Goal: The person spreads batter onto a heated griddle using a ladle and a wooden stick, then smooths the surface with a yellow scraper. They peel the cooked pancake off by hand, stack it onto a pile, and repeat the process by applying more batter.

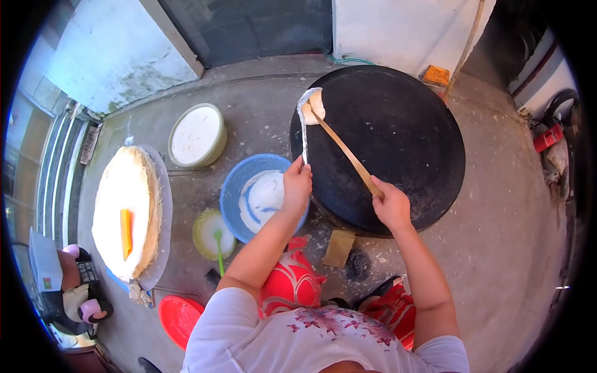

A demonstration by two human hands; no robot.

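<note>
My left hand is closed round the handle of a metal ladle, its bowl over the left rim of a large round black griddle. Pale batter fills the ladle's bowl. My right hand grips a flat wooden spatula near its lower end, above the griddle's front part. The spatula's far tip reaches into the batter at the ladle. Just below my left hand stands a blue basin with white batter smeared inside.
A beige tub of white batter stands behind the blue basin. A tall pale stack of thin sheets carries an orange bar. Nearby are a small yellow-green bowl, green spoon, red basin and brown pad.
</note>
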